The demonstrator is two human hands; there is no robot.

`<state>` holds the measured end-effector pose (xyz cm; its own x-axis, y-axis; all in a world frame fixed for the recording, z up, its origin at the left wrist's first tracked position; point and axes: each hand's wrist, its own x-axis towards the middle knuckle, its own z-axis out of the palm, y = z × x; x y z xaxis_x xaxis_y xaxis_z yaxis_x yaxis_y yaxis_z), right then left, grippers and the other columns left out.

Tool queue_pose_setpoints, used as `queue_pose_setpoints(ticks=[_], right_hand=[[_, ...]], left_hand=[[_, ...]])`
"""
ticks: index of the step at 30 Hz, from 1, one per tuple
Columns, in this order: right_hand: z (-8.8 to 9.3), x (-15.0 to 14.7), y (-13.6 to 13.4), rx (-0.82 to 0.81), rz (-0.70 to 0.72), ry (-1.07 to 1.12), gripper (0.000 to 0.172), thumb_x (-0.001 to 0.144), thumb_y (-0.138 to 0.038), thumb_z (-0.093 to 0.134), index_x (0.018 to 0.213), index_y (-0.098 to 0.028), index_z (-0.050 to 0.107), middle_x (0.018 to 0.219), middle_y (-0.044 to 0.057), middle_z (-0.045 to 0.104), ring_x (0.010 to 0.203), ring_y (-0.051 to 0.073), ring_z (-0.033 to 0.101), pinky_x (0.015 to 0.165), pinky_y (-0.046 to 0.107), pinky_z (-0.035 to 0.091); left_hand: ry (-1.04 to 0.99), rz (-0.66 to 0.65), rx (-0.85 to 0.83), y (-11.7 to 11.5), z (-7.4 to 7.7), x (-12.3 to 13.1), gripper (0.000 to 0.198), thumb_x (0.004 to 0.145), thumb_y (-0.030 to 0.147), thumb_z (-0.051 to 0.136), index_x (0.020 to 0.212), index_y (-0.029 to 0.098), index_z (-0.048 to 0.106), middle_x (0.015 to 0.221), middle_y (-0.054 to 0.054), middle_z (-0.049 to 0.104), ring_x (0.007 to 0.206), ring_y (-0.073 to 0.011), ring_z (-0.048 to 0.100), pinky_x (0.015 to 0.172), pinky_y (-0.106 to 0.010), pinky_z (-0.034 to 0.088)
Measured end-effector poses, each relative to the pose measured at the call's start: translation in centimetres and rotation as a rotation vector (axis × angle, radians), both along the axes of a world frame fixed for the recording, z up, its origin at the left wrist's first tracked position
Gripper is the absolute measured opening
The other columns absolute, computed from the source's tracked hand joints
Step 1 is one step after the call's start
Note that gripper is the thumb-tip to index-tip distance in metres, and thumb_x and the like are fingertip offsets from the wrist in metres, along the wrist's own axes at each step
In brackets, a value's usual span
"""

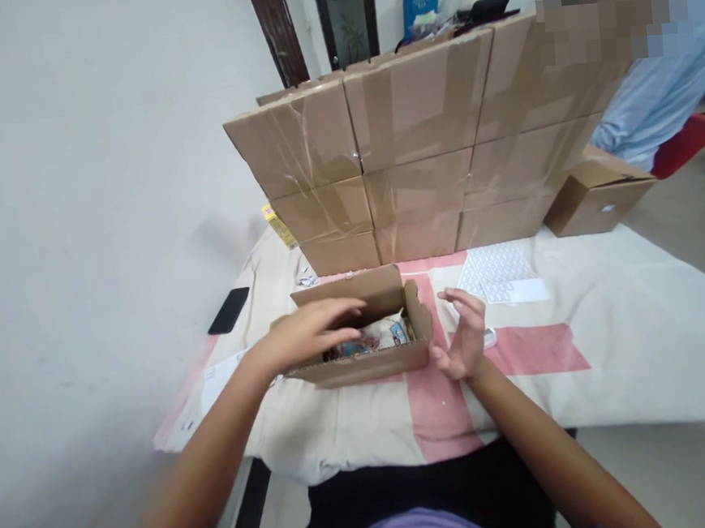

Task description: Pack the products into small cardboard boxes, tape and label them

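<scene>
A small open cardboard box (373,365) sits on the cloth-covered table (610,358) in front of me, flaps up, with colourful packets (374,337) inside. My left hand (309,332) hovers over the box's left side, fingers stretched out flat above the opening, holding nothing. My right hand (465,336) is just right of the box, palm turned toward its side flap, fingers spread and empty.
A wall of sealed cardboard boxes (416,145) is stacked behind. Another box (597,196) lies at the right, near a person in a light blue garment (656,85). A sheet of stickers (500,275), a black phone (229,310) and a yellow packet (278,223) are on the table.
</scene>
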<state>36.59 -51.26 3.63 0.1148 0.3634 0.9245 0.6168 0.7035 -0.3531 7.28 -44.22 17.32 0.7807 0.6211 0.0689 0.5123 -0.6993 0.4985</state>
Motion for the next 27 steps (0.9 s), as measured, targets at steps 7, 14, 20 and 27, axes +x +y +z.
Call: queue_pose_setpoints(ticks=[7,14,20,27], right_hand=[[0.8,-0.3,-0.2,-0.078,0.169,-0.258,0.052,0.086,-0.046,0.057,0.135,-0.031,0.063,0.123,0.008,0.074,0.118,0.039,0.058,0.093,0.064,0.05],[1.5,-2.0,0.0,-0.131,0.271,-0.184,0.03,0.09,-0.044,0.059,0.111,-0.025,0.071,0.108,0.01,0.076,0.11,0.034,0.058,0.094,0.061,0.051],[0.2,-3.3,-0.3,-0.311,0.255,0.08,0.056,0.086,-0.04,0.061,0.137,-0.022,0.047,0.123,0.015,0.052,0.116,0.032,0.056,0.094,0.052,0.055],[1.3,-4.1,1.1,-0.635,0.438,0.196,0.093,0.088,-0.052,0.062,0.162,-0.029,0.012,0.164,0.017,0.026,0.15,0.038,0.033,0.116,0.061,0.039]], left_hand=[[-1.154,0.755,0.198,-7.0,-9.8,-9.6,0.047,0.095,0.055,0.052,0.138,0.037,0.052,0.135,-0.006,0.065,0.125,-0.0238,0.062,0.092,-0.039,0.055],[-0.726,0.425,0.037,-7.7,-11.0,-6.6,0.056,0.096,0.067,0.045,0.099,0.021,0.078,0.113,-0.013,0.076,0.128,-0.0344,0.061,0.112,-0.055,0.044],[-0.771,0.639,-0.024,-5.6,-10.3,-3.6,0.055,0.092,0.043,0.064,0.143,0.025,0.054,0.144,-0.012,0.062,0.13,-0.029,0.059,0.111,-0.047,0.045],[-1.01,0.591,-0.321,-3.2,-11.2,-3.1,0.092,0.067,0.027,0.055,0.157,0.029,0.037,0.161,-0.004,0.042,0.142,-0.0287,0.041,0.116,-0.044,0.038]])
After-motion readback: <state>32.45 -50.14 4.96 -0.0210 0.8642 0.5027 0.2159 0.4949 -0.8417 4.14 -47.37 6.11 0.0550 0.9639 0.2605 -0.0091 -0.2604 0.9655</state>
